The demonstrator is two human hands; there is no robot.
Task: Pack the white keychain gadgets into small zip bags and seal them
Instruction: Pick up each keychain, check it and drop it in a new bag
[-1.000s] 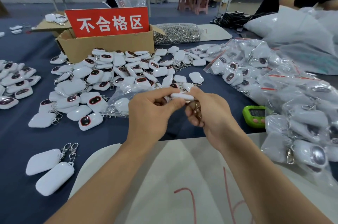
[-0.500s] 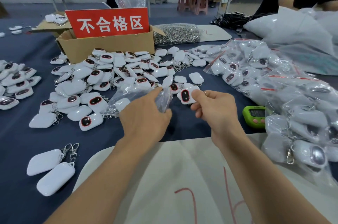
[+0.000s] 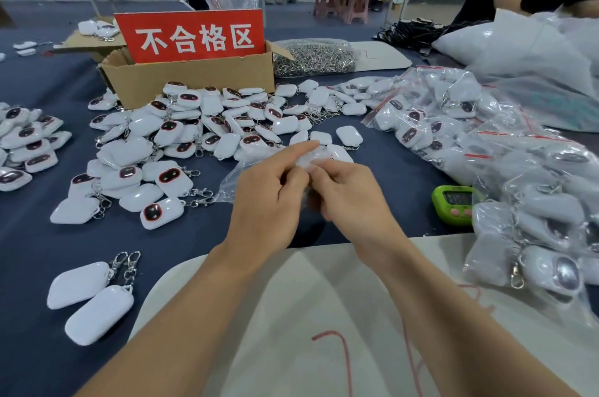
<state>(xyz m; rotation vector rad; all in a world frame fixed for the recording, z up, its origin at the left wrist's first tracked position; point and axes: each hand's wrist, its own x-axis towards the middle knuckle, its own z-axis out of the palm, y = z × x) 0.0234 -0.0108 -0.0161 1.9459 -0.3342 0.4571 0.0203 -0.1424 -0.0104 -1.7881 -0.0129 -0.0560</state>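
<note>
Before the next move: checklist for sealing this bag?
1. Grip: left hand and right hand both hold the zip bag: ok.
2. Contents fully inside: cannot tell, the hands cover it.
3. Zip line pressed shut: cannot tell.
4. Supply: pile of loose gadgets lies ahead: ok.
5. Drop spot: pile of packed bags lies to the right: ok.
</note>
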